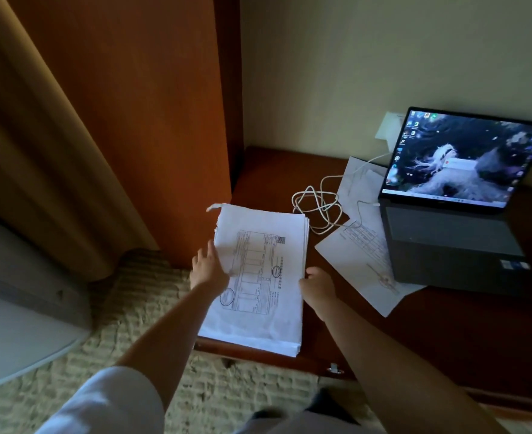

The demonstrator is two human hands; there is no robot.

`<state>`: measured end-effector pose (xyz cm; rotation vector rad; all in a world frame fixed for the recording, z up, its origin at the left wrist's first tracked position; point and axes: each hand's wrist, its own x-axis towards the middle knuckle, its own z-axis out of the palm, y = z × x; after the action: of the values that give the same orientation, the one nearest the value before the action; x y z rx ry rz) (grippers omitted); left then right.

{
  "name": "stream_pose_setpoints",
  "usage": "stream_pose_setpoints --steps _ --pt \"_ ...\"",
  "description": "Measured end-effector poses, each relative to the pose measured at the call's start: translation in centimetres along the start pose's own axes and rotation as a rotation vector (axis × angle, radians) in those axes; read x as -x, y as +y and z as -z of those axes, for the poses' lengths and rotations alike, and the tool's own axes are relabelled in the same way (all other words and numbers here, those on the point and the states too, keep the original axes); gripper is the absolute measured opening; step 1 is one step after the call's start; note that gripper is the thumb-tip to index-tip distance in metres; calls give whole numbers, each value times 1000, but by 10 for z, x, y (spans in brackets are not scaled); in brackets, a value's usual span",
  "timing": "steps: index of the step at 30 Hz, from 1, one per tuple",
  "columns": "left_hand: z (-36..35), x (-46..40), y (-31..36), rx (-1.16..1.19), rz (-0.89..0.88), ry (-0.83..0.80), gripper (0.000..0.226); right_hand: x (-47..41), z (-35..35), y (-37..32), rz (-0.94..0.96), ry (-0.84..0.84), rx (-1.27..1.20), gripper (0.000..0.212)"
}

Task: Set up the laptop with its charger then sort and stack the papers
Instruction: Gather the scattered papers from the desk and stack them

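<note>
- A thick stack of white papers [260, 277] lay at the front left corner of the dark wooden worktop [446, 333], with its near end just past the front edge.
- The top sheet had a printed form with boxes, a small square code and two blue ovals drawn on it.
- A top corner of the stack curled up a little.
- The left hand [208, 267] rested on the left edge of the stack, with its fingers straight and spread, not curled round it.
- The right hand [318, 285] was at the right edge of the stack, with its fingers bent against the side of the papers; I could not tell if it gripped them.
- Both arms reached forward from the bottom, bare below a short white sleeve [108, 402].
- The laptop [458, 214] stood open at the right back of the worktop, and its screen glowed with a picture.
- A white charger cable [318, 208] lay in loose loops between the stack and the laptop, and one end ran to the laptop's left side.
- Some loose sheets [361, 261] lay partly under the laptop.
</note>
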<state>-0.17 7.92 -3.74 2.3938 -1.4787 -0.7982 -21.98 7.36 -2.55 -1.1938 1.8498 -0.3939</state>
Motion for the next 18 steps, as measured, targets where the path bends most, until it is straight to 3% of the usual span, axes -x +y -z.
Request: stream_pose_setpoints --steps 4,8,12,18 --pt "-6 3 -4 63 -34 -103 86 6 -1 3 -34 -2 4 25" --pt "-4 9 -6 43 -52 -9 78 14 1 6 -67 -3 -10 41" --pt "-8 21 2 -134 -155 153 68 19 10 8 -77 29 -14 53" --pt "-38 43 28 -51 -347 67 57 18 23 17 -27 49 -48 53"
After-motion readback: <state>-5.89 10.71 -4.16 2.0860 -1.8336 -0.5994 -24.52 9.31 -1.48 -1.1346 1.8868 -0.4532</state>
